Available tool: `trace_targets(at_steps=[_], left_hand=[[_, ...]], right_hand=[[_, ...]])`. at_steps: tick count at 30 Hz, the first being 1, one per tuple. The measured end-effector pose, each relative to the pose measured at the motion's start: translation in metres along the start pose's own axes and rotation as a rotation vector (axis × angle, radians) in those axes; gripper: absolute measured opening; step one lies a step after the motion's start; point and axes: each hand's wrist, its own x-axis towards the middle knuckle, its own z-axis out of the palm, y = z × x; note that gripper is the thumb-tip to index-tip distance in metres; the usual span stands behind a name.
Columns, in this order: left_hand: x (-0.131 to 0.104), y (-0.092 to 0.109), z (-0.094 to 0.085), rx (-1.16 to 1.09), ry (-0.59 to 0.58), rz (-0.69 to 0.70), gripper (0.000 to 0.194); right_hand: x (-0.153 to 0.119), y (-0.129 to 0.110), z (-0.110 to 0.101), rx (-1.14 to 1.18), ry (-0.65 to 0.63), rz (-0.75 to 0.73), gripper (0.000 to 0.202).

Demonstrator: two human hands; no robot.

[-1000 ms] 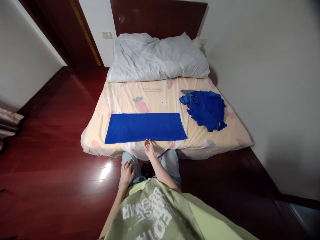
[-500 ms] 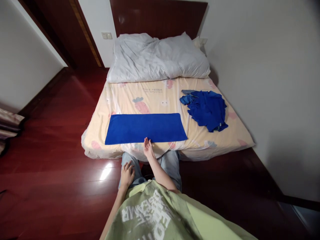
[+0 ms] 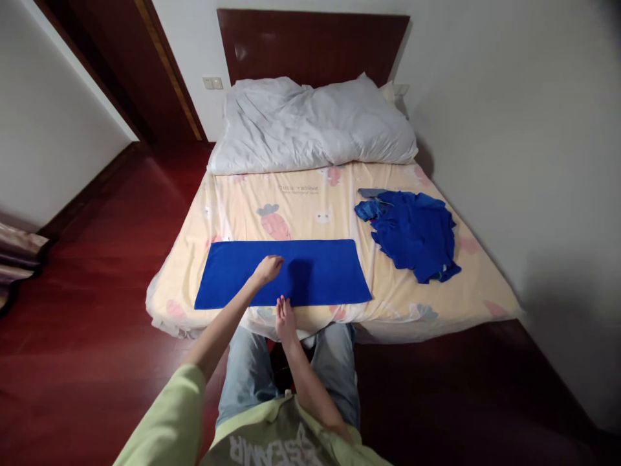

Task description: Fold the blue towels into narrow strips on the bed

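A flat blue cloth (image 3: pixel 237 275), shaped like a long rectangle, lies smooth across the near part of the bed. Over its middle is my left hand (image 3: pixel 268 269), fingers curled in and nothing visible in them; a dark shadow falls on the cloth just to its right. My right hand (image 3: pixel 286 318) is at the cloth's near edge, fingers stretched out and fingertips touching or just over the edge; whether they press on it I cannot tell. To the right, apart from the flat cloth, sits a crumpled heap of blue cloths (image 3: pixel 414 233).
The bed (image 3: pixel 310 194) has a yellowish sheet with carrot prints. A white quilt (image 3: pixel 310 129) is bunched against the dark wooden headboard (image 3: pixel 315 45). A wall (image 3: pixel 548 162) runs along the right side. At left are reddish floorboards (image 3: pixel 107 272) and part of a curtain (image 3: pixel 19 259).
My left hand has left my thigh and reached forward over the blue cloth, its fingers curling. The right hand stays near the cloth's near edge, turned slightly. The view has tilted up a little.
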Motion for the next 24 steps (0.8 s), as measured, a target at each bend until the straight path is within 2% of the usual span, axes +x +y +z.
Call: trace_targets(at_steps=[2, 4, 6, 9, 16, 20, 24], left_hand=[[0.054, 0.001, -0.006, 0.015, -0.020, -0.037, 0.039], [0.094, -0.001, -0.004, 0.030, -0.043, -0.080, 0.037], [0.121, -0.007, 0.003, 0.043, -0.069, -0.122, 0.036], [0.148, -0.018, 0.012, 0.050, -0.097, -0.174, 0.037], [0.182, -0.040, 0.019, 0.017, -0.136, -0.243, 0.021], [0.183, -0.043, 0.016, -0.031, -0.123, -0.262, 0.018], [0.177, -0.041, 0.012, -0.076, -0.036, -0.277, 0.023]], right_hand=[[0.001, 0.001, -0.001, 0.077, 0.048, 0.086, 0.027], [0.001, 0.000, 0.000, 0.182, 0.109, 0.170, 0.026], [0.000, -0.001, 0.002, 0.231, 0.138, 0.199, 0.025], [-0.003, -0.006, 0.004, 0.244, 0.169, 0.234, 0.019], [-0.007, -0.017, 0.009, 0.230, 0.233, 0.298, 0.014], [-0.010, -0.016, 0.009, 0.204, 0.249, 0.274, 0.014], [-0.013, -0.014, 0.003, 0.212, 0.225, 0.245, 0.011]])
